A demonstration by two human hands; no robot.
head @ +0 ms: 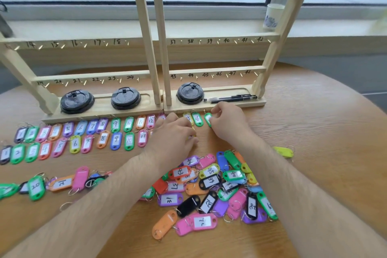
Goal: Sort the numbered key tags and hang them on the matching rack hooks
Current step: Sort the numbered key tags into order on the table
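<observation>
1. Wood under bright plastic: at the left, the sorted rows (79, 136) of key tags lay flat on the table (310, 132) in number order. Each tag's long axis ran away from us toward the racks (146, 48).
2. The left hand (173, 134) lay palm down at the rows' right end with its fingers loosely bent. We could not tell whether it held anything.
3. Tag 16 (197, 119), green, lay just right of that hand, aligned like its neighbours.
4. The right hand (228, 120) pinched the green tag (208, 120) between thumb and fingertips. This tag sat just beside tag 16, close before the rack base, with the same long axis. We judged this hand the nearer one for setting it down.
5. The loose heap (219, 190) lay nearer us, between the forearms, its tags at all angles. One lime tag (283, 151) lay apart to the right.
6. No tag hung on any hook (212, 76) we could see, so we judged hanging not yet begun. A window and a cup (273, 16) on the sill stood behind.
</observation>
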